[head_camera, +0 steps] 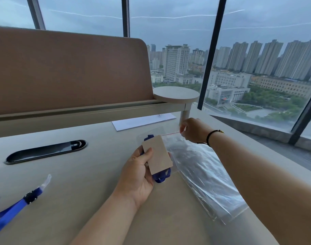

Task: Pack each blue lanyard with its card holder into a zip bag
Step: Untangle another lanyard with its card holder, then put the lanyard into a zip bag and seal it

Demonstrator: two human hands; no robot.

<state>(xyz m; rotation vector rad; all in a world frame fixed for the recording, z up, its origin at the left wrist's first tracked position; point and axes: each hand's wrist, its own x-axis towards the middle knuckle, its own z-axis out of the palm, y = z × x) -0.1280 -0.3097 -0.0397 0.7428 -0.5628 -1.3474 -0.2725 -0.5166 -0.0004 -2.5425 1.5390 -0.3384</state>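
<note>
Two blue lanyards (161, 175) (8, 211); one card holder (157, 154); one zip-bag stack (204, 174); one paper sheet (144, 122).

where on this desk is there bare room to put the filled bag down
Bare desk lies between the black cable slot, the left hand and the spare lanyard. It is crowded right, where the zip bags lie.

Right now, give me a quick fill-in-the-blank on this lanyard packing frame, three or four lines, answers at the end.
1. The left hand holds a beige card holder together with a bundled ____ lanyard.
2. The right hand pinches the zip bag at its ____ zip strip.
3. The stack of clear bags lies under the ____ forearm.
4. A second lanyard lies at the desk's ____ edge.

Answers: blue; red; right; left
</note>
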